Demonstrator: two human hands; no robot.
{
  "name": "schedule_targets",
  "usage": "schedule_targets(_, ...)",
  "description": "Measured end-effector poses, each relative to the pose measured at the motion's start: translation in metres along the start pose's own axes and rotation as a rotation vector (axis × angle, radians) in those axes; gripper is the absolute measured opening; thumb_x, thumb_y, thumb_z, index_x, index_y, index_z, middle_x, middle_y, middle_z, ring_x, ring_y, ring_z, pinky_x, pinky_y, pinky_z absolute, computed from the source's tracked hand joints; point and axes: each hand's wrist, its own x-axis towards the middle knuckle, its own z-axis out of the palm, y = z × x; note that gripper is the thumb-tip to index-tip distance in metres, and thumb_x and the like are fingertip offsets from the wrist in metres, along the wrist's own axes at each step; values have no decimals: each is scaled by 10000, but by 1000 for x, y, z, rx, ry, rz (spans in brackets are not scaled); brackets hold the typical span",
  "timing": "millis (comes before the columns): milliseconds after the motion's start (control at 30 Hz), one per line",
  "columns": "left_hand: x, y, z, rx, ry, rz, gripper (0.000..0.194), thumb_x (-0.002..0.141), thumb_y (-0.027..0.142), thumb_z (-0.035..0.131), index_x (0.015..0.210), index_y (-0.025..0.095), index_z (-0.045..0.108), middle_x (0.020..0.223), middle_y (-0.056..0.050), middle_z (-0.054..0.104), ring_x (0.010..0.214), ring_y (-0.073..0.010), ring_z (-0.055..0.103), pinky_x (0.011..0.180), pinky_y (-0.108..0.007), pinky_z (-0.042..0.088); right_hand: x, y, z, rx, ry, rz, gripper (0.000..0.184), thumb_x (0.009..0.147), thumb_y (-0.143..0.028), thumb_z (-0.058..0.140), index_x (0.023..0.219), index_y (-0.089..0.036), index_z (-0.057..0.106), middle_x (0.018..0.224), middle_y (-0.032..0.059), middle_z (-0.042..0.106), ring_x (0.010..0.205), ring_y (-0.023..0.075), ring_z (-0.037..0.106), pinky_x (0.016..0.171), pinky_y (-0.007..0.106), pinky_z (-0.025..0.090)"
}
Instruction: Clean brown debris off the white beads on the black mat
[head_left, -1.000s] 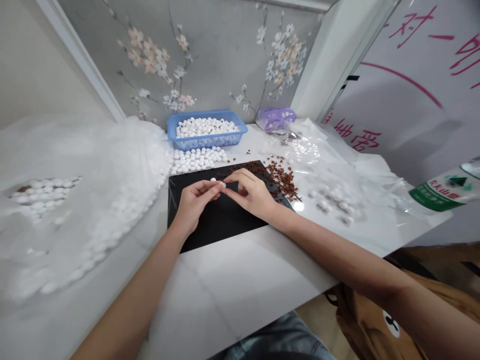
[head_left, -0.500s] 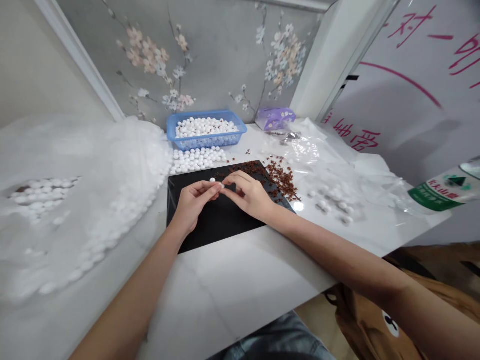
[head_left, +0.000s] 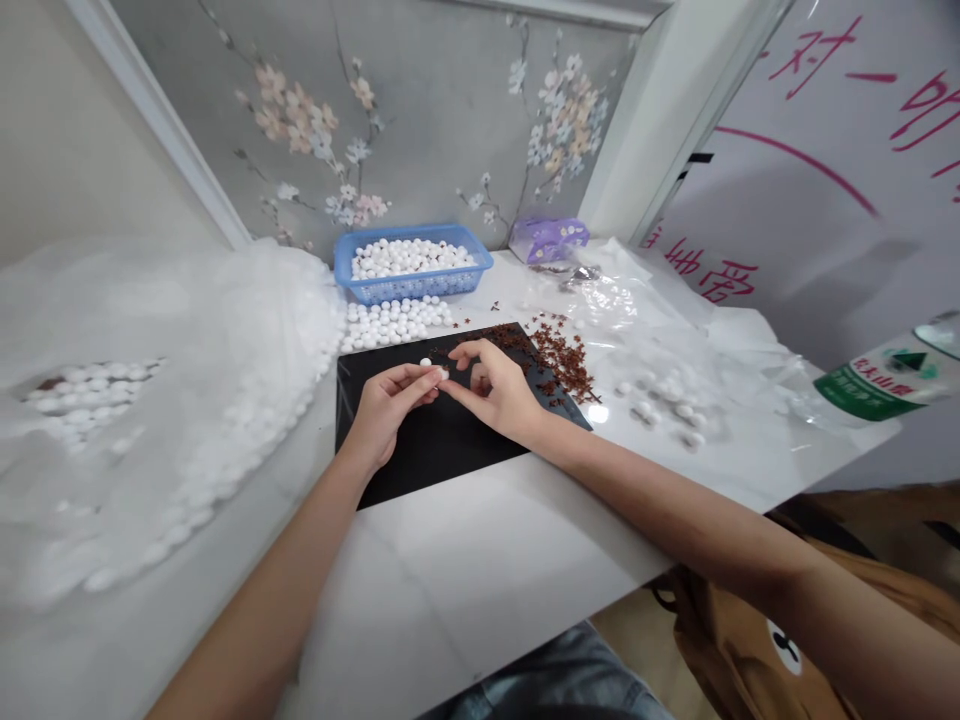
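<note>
Above a black board (head_left: 442, 455), my left hand (head_left: 384, 408) pinches a small white ball (head_left: 444, 374) between thumb and fingertips. The thumb of my right hand (head_left: 501, 396) touches that ball, while its index finger is raised and apart from the thumb. Another white ball (head_left: 425, 362) shows just behind the left fingertips; whether it lies on the board or is held, I cannot tell. Small brown star-shaped pieces (head_left: 562, 362) lie heaped on the board's right corner and on the table beside it.
Behind the board stands a blue basket (head_left: 420, 286) of white balls, with more balls (head_left: 397, 320) before it. A large translucent bag (head_left: 187, 400) of balls covers the left side. Clear plastic bags (head_left: 637, 310), a purple packet (head_left: 549, 240) and a bottle (head_left: 885, 375) are at right.
My right index finger has lifted away from the ball and opened from the thumb. My left hand keeps its pinch in nearly the same place.
</note>
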Motion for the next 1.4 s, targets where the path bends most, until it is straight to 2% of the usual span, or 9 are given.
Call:
schedule_targets(167,0,0,0,-3,-11,22,255,575,352,786,754,184,718,760,-14,687,646,-65,566,673,-191,475,0,-1,-1,-31,-10,-104,93,882,-243,551,906,-154,535,820,14,514,557,57,423,522,193,390)
schedule_targets(333,0,-1,0,18,-8,44,255,585,358,780,734,166,703,725,-15,672,628,-65,554,647,-186,469,1,0,1,-25,-5,-137,98,887,-238,539,832,-158,527,743,8,501,583,78,437,526,207,387)
schedule_targets(500,1,-2,1,-30,33,55,245,603,354,762,730,166,670,693,4,647,631,-67,560,636,-182,465,3,-3,3,15,-11,-68,103,889,-244,523,952,-169,555,841,24,538,579,73,461,512,206,403)
schedule_targets(667,7,-4,-3,-57,271,188,258,624,360,733,746,155,634,839,-15,658,800,-91,597,704,-181,465,25,2,2,-217,69,71,112,870,-237,527,796,-162,566,827,31,550,667,111,493,621,248,425)
schedule_targets(800,11,-5,-9,-49,355,248,329,555,311,782,781,144,610,799,-16,657,801,-107,609,795,-235,475,49,17,9,-488,-56,268,76,818,-209,589,768,-157,612,876,57,581,922,206,484,808,313,410)
schedule_targets(1000,11,-6,-14,47,316,247,358,579,369,766,832,135,671,849,-52,688,804,-131,618,808,-265,478,74,28,34,-549,-181,353,198,761,-322,670,814,-131,668,919,105,600,961,256,479,813,348,402)
schedule_targets(1100,9,-6,-16,176,273,261,337,591,401,755,809,152,688,830,-48,698,783,-138,618,774,-258,472,79,29,43,-577,-215,376,154,794,-283,623,811,-138,671,947,104,603,979,255,482,813,352,395)
schedule_targets(1200,7,-4,-18,430,197,275,304,628,447,715,769,177,702,781,-34,696,713,-133,596,701,-250,450,82,31,47,-591,-226,377,123,817,-226,569,823,-151,665,977,89,601,1002,240,481,835,350,385)
schedule_targets(1400,5,-2,-20,747,218,254,290,685,496,636,772,228,703,830,-19,704,799,-176,620,721,-276,431,85,35,51,-581,-222,399,217,757,-315,661,875,-132,660,996,105,599,1018,267,485,862,386,378)
